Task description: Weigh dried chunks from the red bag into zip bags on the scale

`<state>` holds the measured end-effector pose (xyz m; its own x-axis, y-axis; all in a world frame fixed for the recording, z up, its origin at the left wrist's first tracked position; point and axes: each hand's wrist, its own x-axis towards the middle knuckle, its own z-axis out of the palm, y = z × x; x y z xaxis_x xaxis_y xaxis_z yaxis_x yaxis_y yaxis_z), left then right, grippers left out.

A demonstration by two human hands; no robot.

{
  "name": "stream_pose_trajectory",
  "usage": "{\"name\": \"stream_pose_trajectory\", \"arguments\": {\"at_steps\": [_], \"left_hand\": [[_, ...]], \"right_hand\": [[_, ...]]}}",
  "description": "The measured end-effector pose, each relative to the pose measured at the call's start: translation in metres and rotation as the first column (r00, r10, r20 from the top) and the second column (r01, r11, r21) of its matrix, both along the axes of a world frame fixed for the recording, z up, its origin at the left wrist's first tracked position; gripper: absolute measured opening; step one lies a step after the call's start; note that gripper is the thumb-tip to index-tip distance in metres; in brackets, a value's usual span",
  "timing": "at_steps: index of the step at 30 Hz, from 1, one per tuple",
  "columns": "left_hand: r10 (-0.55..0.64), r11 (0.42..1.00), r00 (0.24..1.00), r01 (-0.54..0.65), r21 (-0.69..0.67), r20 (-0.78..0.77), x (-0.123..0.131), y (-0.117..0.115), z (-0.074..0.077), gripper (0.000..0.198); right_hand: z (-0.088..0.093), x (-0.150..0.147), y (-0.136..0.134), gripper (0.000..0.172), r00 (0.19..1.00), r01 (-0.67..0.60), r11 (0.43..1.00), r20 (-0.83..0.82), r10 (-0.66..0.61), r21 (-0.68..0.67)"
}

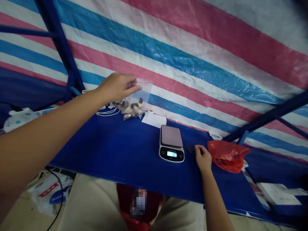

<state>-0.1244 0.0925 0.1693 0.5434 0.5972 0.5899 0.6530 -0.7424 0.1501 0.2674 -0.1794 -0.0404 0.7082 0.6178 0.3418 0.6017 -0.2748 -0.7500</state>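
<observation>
- Head view: left hand (117,86), fingers pinched together on the top of a clear bag (144,92) holding dark-and-pale pieces (132,109), at the far side of the bench (108,150).
- Right hand (203,157), fingers curled at a small dark piece (189,148); I cannot tell whether they grip it.
- Between the hands, a lit scale (171,136); white paper (154,120) behind.
- Just right of the right hand, a red bag (227,155).

I saw striped sheeting (192,48) at the back | blue post (51,32) stood left | plastic bag (44,189) lay on floor (20,213)
</observation>
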Motion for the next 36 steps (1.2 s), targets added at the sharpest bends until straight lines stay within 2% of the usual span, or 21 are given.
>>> {"name": "stream_pose_trajectory", "arguments": {"at_steps": [2, 3, 4, 5, 6, 7, 8, 10, 13, 15, 18, 21, 23, 24, 27, 30, 33, 36], "left_hand": [[-0.090, 0.996, 0.996, 0.090, -0.017, 0.027, 0.016, -0.028, 0.027, 0.036], [-0.149, 0.988, 0.989, 0.150, -0.033, 0.024, 0.027, -0.044, 0.037, 0.036], [-0.218, 0.975, 0.976, 0.219, -0.037, 0.027, 0.039, -0.060, 0.043, 0.036], [-0.296, 0.954, 0.955, 0.297, -0.034, 0.028, 0.053, -0.076, 0.047, 0.034], [-0.378, 0.925, 0.925, 0.378, -0.024, 0.028, 0.068, -0.092, 0.047, 0.032], [-0.459, 0.888, 0.888, 0.459, -0.022, 0.017, 0.083, -0.106, 0.045, 0.029], [-0.531, 0.847, 0.847, 0.532, -0.025, 0.012, 0.098, -0.120, 0.040, 0.026], [-0.634, 0.772, 0.773, 0.633, -0.054, 0.012, 0.125, -0.141, 0.027, 0.022], [-0.677, 0.730, 0.736, 0.675, -0.109, 0.026, 0.153, -0.159, 0.008, 0.019], [-0.677, 0.721, 0.734, 0.677, -0.147, 0.053, 0.162, -0.165, 0.001, 0.023], [-0.673, 0.706, 0.730, 0.683, -0.189, 0.122, 0.163, -0.170, 0.001, 0.039], [-0.700, 0.667, 0.696, 0.718, -0.200, 0.163, 0.162, -0.179, 0.009, 0.036], [-0.736, 0.630, 0.657, 0.753, -0.192, 0.163, 0.165, -0.188, 0.014, 0.028], [-0.749, 0.621, 0.646, 0.763, -0.181, 0.152, 0.168, -0.193, 0.014, 0.027], [-0.728, 0.672, 0.682, 0.729, -0.130, 0.066, 0.182, -0.203, 0.009, 0.026], [-0.672, 0.740, 0.740, 0.671, -0.048, -0.020, 0.196, -0.204, -0.003, 0.023], [-0.661, 0.749, 0.749, 0.662, 0.033, -0.042, 0.204, -0.199, -0.014, 0.019], [-0.666, 0.746, 0.745, 0.666, -0.010, -0.030, 0.210, -0.192, -0.020, 0.019]], "right_hand": [[0.018, -0.021, -0.003, 0.044, 0.995, 0.094, 0.971, -0.064, -0.081, 0.220], [0.030, -0.037, -0.005, 0.044, 0.992, 0.095, 0.944, -0.109, -0.064, 0.316], [0.042, -0.056, -0.007, 0.045, 0.982, 0.043, 0.917, -0.188, 0.035, 0.396], [0.054, -0.076, -0.010, 0.054, 0.924, -0.075, 0.878, -0.298, 0.239, 0.473], [0.065, -0.096, -0.012, 0.066, 0.795, -0.181, 0.809, -0.401, 0.456, 0.560], [0.074, -0.115, -0.015, 0.076, 0.645, -0.215, 0.735, -0.472, 0.601, 0.643], [0.080, -0.132, -0.017, 0.080, 0.521, -0.207, 0.698, -0.527, 0.671, 0.685], [0.083, -0.154, -0.024, 0.067, 0.365, -0.128, 0.705, -0.628, 0.688, 0.698], [0.072, -0.162, -0.036, 0.046, 0.279, 0.034, 0.758, -0.734, 0.619, 0.652], [0.063, -0.154, -0.045, 0.041, 0.279, 0.132, 0.763, -0.762, 0.584, 0.633], [0.053, -0.132, -0.058, 0.036, 0.342, 0.279, 0.745, -0.788, 0.512, 0.605], [0.046, -0.110, -0.064, 0.037, 0.522, 0.376, 0.711, -0.770, 0.367, 0.594], [0.042, -0.102, -0.064, 0.043, 0.615, 0.371, 0.724, -0.738, 0.277, 0.581], [0.040, -0.102, -0.063, 0.047, 0.628, 0.355, 0.742, -0.733, 0.262, 0.569], [0.037, -0.112, -0.059, 0.060, 0.562, 0.257, 0.803, -0.759, 0.328, 0.537], [0.038, -0.125, -0.059, 0.063, 0.520, 0.170, 0.822, -0.758, 0.394, 0.544], [0.041, -0.132, -0.062, 0.061, 0.505, 0.133, 0.831, -0.758, 0.412, 0.541], [0.042, -0.134, -0.065, 0.062, 0.479, 0.121, 0.830, -0.764, 0.432, 0.544]]}}
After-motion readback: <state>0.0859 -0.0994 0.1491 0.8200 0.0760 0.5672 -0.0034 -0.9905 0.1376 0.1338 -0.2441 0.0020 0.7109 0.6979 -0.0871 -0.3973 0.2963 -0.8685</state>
